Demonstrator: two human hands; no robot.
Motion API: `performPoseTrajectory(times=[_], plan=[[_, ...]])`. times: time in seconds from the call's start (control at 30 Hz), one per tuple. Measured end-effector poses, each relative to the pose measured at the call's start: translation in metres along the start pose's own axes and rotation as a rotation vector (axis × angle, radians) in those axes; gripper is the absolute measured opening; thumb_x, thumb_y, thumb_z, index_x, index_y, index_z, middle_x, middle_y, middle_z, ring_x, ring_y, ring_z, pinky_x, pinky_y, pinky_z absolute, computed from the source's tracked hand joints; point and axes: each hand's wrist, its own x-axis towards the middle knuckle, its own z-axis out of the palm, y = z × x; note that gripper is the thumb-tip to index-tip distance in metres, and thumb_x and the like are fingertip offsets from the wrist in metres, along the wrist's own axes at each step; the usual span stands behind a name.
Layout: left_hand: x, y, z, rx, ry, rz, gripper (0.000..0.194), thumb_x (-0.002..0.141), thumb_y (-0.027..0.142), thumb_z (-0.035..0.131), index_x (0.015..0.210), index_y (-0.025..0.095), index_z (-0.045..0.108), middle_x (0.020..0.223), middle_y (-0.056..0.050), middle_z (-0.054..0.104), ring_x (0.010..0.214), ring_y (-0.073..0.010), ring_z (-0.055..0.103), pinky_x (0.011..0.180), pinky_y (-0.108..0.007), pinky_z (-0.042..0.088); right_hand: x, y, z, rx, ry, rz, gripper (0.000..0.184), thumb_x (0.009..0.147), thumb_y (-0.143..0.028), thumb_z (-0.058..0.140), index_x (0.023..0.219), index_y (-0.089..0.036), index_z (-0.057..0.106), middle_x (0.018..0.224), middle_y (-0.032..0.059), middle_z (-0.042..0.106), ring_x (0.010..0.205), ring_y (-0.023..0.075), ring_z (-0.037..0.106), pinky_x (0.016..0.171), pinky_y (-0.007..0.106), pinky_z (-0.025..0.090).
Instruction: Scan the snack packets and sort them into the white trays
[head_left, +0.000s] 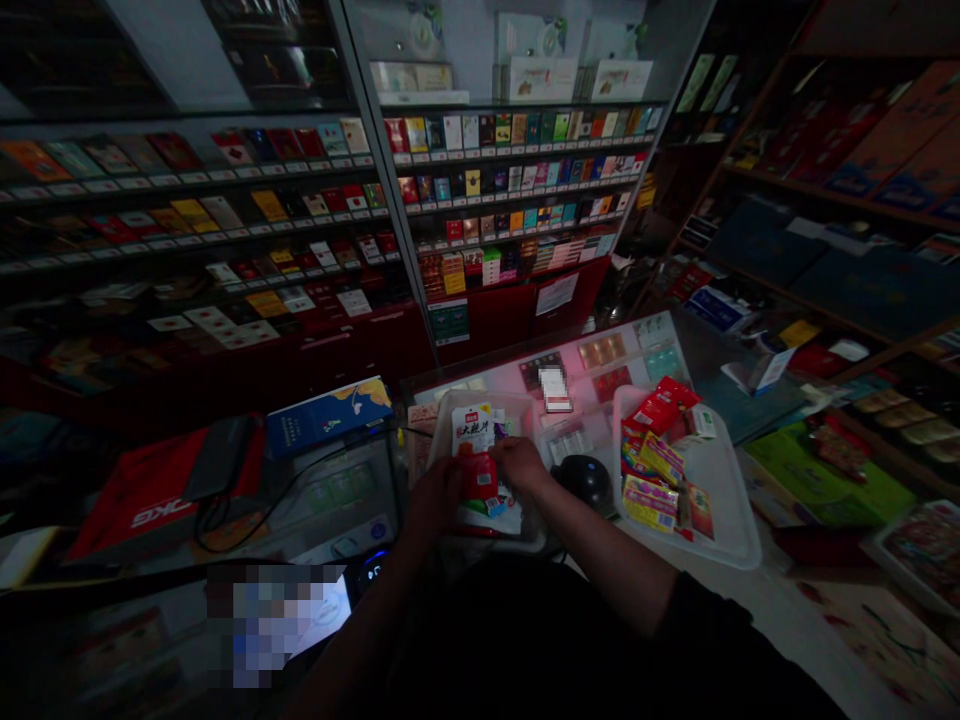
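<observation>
A white-and-red snack packet (474, 470) with dark printed characters lies upright in my view, over a white plastic basket (536, 540) on the glass counter. Its left edge is held by my left hand (439, 492), which is dark and partly in shadow. From the other side, my right hand (521, 465) has its fingers closed at the packet's right edge. Under and beside it, more packets (510, 515) show in the basket, partly covered.
A second white basket (731, 515) with colourful packets (651, 500) stands at the right. Between the baskets sits a black rounded device (583, 480). At the left are a blue box (326, 415), a red box (150, 490) and a lit screen (322, 610). Shelves of small boxes (517, 130) rise behind.
</observation>
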Motion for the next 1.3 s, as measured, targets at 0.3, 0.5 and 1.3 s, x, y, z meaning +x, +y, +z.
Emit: performPoseTrajectory(times=[0.3,0.5,1.3], plan=[[0.026,0.022,-0.013,-0.111,0.098,0.034,0.029,0.089,0.039,0.062,0.108,0.021,0.075,0.128,-0.008,0.074,0.117,-0.0268,0.069,0.105,-0.044,0.052,-0.027,-0.003,-0.047,0.363,-0.071,-0.008,0.024,0.076,-0.042,0.067,0.071,-0.018,0.067,0.058,-0.0026,0.060,0.050,0.0120,0.050,0.054,0.025,0.043],[0.034,0.039,-0.016,-0.083,0.161,0.288,0.017,0.088,0.035,0.064,0.083,0.022,0.075,0.146,-0.005,0.062,0.138,-0.0267,0.055,0.122,-0.046,0.038,-0.041,-0.011,-0.087,0.099,0.045,-0.290,0.020,0.083,-0.036,0.065,0.077,-0.020,0.074,0.091,0.0040,0.075,0.087,0.0199,0.069,0.085,0.032,0.053],[0.056,0.145,0.028,0.333,0.117,0.811,0.015,0.090,0.027,0.062,0.080,0.022,0.072,0.150,-0.006,0.056,0.156,-0.0339,0.026,0.126,-0.064,0.009,-0.056,-0.004,-0.210,-0.664,0.306,-0.582,0.009,0.087,-0.019,0.072,0.080,-0.020,0.078,0.160,0.0090,0.047,0.158,0.0364,0.022,0.123,0.066,0.022]])
